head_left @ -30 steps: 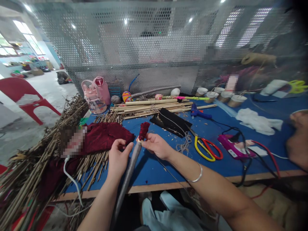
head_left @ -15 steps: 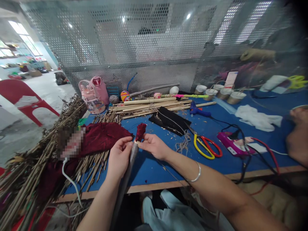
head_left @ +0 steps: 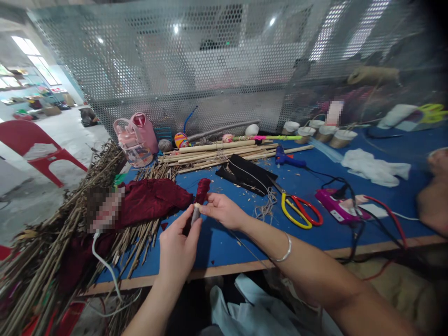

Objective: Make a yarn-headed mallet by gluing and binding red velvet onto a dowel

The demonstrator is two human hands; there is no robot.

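My left hand (head_left: 179, 242) is wrapped round a grey-covered stick (head_left: 195, 214) just below its pale end. A small crumpled piece of dark red cloth (head_left: 202, 190) stands up from that end. My right hand (head_left: 224, 211), a bangle on its wrist, pinches the base of this cloth where it meets the stick. The stick's lower part is hidden by my left hand. To the left, a larger dark red cloth (head_left: 150, 200) lies over dry stalks.
Scissors with yellow and red handles (head_left: 297, 212), black cloth (head_left: 248, 172), a blue glue gun (head_left: 289, 158) and a purple power strip (head_left: 338, 205) lie rightward. Peeled sticks (head_left: 217, 154) lie behind. Dry twigs (head_left: 70, 210) heap at left. Another person's hand (head_left: 434, 200) shows at far right.
My left hand has turned and now closes round the stick higher up. The stick's long lower part has gone out of sight. The red cloth has shifted slightly left.
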